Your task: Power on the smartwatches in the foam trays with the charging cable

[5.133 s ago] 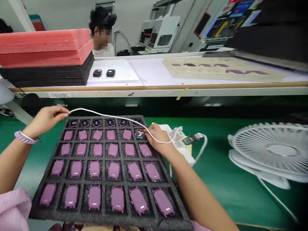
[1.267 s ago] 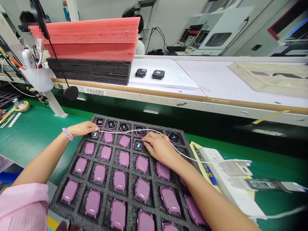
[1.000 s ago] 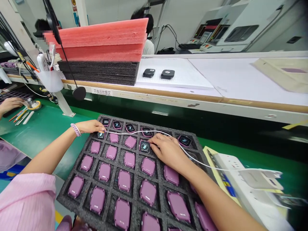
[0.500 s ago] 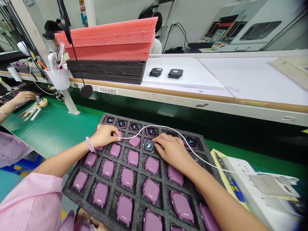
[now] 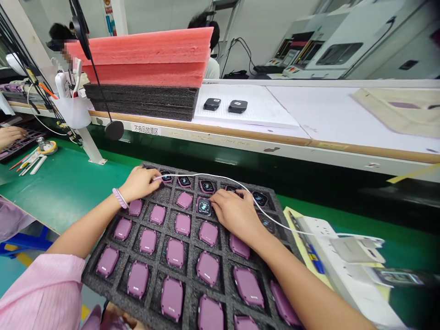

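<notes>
A dark grey foam tray (image 5: 156,247) holds many purple smartwatch bodies in rows of square pockets. Most lie back up, such as one purple watch body (image 5: 174,252). Over the tray's back left corner, my left hand (image 5: 140,183) pinches the end of a white cable (image 5: 220,178); whether a watch is also in its fingers is hidden. My right hand (image 5: 237,213) has thumb and forefinger closed at the right edge of a smartwatch with a lit screen (image 5: 204,206). The cable arcs past my right hand. Along the back row, several watches (image 5: 207,186) lie screen up.
A white power strip (image 5: 319,225) and a blue pen (image 5: 315,259) are to the right. On the shelf stand red foam sheets (image 5: 140,55), black foam (image 5: 144,101) and two black devices (image 5: 238,106). At far left is a co-worker's hand (image 5: 12,136) near tools (image 5: 32,162).
My left hand has moved with the cable end from the second row toward the back row, uncovering a pocket without a watch. My right hand stays at the lit watch. The view has shifted rightward.
</notes>
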`<state>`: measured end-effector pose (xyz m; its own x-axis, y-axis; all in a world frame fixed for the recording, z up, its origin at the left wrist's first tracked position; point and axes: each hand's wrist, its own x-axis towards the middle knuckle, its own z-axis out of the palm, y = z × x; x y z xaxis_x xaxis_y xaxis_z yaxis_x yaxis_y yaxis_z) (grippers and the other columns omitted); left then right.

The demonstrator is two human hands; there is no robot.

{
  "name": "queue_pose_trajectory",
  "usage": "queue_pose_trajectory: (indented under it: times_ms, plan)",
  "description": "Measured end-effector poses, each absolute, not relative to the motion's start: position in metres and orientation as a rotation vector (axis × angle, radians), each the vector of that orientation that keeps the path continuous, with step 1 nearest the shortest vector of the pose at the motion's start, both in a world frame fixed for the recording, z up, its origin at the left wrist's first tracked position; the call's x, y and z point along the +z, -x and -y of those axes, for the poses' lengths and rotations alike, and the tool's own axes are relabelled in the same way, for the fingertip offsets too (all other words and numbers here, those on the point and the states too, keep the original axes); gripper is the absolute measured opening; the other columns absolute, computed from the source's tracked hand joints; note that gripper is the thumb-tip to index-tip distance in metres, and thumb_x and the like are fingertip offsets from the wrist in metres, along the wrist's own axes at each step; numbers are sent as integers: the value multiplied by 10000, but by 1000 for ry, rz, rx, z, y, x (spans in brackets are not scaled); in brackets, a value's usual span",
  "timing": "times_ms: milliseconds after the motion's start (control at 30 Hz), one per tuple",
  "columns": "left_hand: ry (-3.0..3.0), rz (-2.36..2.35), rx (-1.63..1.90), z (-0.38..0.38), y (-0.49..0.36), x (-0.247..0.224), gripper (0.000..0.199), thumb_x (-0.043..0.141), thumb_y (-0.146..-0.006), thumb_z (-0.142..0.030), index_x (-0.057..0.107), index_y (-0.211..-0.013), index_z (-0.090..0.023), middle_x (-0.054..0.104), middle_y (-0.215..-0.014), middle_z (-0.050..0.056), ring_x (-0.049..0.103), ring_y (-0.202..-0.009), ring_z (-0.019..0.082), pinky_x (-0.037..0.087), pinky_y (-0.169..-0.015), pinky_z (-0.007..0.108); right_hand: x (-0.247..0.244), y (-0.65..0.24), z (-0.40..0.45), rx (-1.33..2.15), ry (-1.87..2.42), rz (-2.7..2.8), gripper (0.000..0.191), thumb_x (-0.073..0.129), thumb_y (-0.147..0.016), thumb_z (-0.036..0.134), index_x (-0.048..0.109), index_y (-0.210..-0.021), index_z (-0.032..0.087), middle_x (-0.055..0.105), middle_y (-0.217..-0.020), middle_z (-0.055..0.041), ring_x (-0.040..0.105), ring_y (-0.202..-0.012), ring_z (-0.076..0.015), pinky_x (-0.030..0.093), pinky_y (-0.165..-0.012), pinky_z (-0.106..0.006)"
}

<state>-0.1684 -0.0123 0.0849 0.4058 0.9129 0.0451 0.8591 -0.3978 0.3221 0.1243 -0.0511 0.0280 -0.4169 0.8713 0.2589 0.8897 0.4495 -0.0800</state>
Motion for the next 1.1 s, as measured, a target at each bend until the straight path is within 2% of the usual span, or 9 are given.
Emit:
queue_pose_trajectory:
  times_ms: [100,233,333,467,600,700,867,1000,1100]
  plan:
    - [-2171,-1376,312,2,179,84,369,456,-958,-424,696,-1094,-178,760,-967,52,683,-873,225,470,-835,321,29,-122,52,-85,1534,2432,264,445,-935,152,696,-864,194,715,-902,-52,630,-863,-222,249,-933,-441]
    - [-2248,-1271,230,3,175,73,385,415,-986,-418,717,-1135,-232,751,-1126,30,663,-1085,239,407,-980,334,35,-123,53,-191,1601,2355,274,447,-939,148,699,-838,186,709,-876,-49,630,-832,-216,230,-944,-447]
    - [-2246,-1345,251,4,171,63,426,337,-1023,-415,717,-1128,-254,743,-1156,22,641,-1162,240,358,-1049,357,43,-120,55,-350,1624,2190,280,442,-964,181,701,-858,180,712,-877,-55,621,-797,-213,246,-894,-422]
    - [-2274,-1377,304,2,173,51,489,294,-1038,-473,720,-1027,-232,756,-1023,27,662,-1075,231,342,-1047,358,48,-100,60,-271,1417,2203,241,479,-963,197,691,-849,195,717,-813,-17,604,-719,-178,258,-809,-371]
    - [-2278,-1374,340,2,175,46,556,248,-1043,-496,724,-978,-217,747,-928,30,670,-973,222,349,-1012,362,45,-74,70,-274,1298,2401,267,468,-953,144,665,-776,177,691,-733,-17,591,-677,-168,252,-865,-380]
    - [-2261,-1371,371,3,174,43,557,242,-1044,-474,731,-956,-220,747,-915,29,661,-1003,228,326,-1028,372,49,-68,74,-295,1299,2548,288,451,-920,86,646,-722,162,680,-709,-41,583,-671,-176,249,-897,-401]
    - [-2267,-1439,405,5,170,38,475,289,-1025,-363,741,-984,-225,758,-922,28,649,-1027,221,298,-1036,379,59,-76,55,89,1487,2479,252,458,-942,152,693,-860,193,738,-868,-41,603,-726,-174,267,-797,-363]
    - [-2275,-1476,408,7,167,38,443,316,-1007,-327,745,-983,-221,761,-920,30,648,-994,206,299,-1024,374,48,-82,37,-6,1651,2416,274,449,-968,178,721,-942,177,712,-930,-82,615,-806,-218,273,-788,-380]
    - [-2278,-1468,400,9,166,41,437,321,-1004,-322,746,-974,-227,760,-904,25,649,-987,198,300,-1027,369,34,-86,34,32,1588,2345,259,471,-974,193,730,-979,185,685,-956,-83,619,-871,-230,292,-807,-384]
